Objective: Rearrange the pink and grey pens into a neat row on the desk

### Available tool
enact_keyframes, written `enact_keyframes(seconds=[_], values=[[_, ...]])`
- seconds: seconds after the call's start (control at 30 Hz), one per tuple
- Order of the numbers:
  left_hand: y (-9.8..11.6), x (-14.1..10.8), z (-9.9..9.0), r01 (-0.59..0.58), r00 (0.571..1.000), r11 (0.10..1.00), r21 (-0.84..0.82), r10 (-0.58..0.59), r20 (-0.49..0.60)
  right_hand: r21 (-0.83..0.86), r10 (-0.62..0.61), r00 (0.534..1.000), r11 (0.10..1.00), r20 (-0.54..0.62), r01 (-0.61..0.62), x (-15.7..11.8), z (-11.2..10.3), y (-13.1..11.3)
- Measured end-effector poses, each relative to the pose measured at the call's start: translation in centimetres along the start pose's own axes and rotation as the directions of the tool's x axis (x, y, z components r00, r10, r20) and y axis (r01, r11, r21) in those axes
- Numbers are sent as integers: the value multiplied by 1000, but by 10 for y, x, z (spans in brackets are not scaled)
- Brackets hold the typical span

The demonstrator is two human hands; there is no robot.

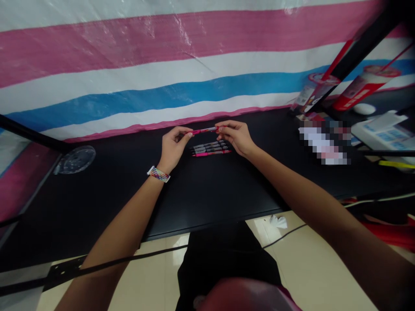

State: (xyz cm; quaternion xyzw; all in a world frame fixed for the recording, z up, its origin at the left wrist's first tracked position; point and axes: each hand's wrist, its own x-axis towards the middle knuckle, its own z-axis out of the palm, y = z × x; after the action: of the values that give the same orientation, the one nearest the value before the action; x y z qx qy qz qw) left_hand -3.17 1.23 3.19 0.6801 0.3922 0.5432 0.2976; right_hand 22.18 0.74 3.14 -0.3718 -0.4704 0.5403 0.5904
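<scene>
A pink pen [206, 130] is held level between my two hands, just above the black table [207, 185]. My left hand [176, 144] pinches its left end between thumb and fingers. At the other end, the fingertips of my right hand [236, 135] close on the pen. Directly below it, several pens [210, 149] lie side by side on the table, pointing left to right. The nearest of them is pink; those behind look grey and black. A patterned band circles my left wrist.
At the far left lies a clear plastic lid [78, 160]. Two cups with red straws, one clear [313, 93] and one red [365, 88], stand at the back right, near a white mouse [364, 109] and boxes [385, 131]. A striped sheet [162, 95] hangs behind the table.
</scene>
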Motion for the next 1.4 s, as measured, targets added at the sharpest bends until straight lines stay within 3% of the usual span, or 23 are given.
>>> enact_keyframes(seconds=[0.13,0.23,0.43,0.83,1.17,1.4], values=[[5,-1,2,-10,1000,999,-37,10,-17,137,107,990,983,93,-119,-3,4,-9],[8,-2,4,-10,999,998,-59,8,-32,190,198,957,952,211,-239,-7,7,-18],[11,-3,5,-40,996,998,-54,36,-78,254,239,914,909,329,-330,-10,9,-21],[9,-4,11,-21,995,978,-208,0,-101,333,213,943,897,254,-292,-11,12,-15],[5,-3,13,-5,993,982,-188,-17,-117,156,213,958,957,193,-244,-15,15,-23],[5,-4,13,-8,995,986,-165,-9,-99,198,197,961,952,192,-235,-13,13,-21]])
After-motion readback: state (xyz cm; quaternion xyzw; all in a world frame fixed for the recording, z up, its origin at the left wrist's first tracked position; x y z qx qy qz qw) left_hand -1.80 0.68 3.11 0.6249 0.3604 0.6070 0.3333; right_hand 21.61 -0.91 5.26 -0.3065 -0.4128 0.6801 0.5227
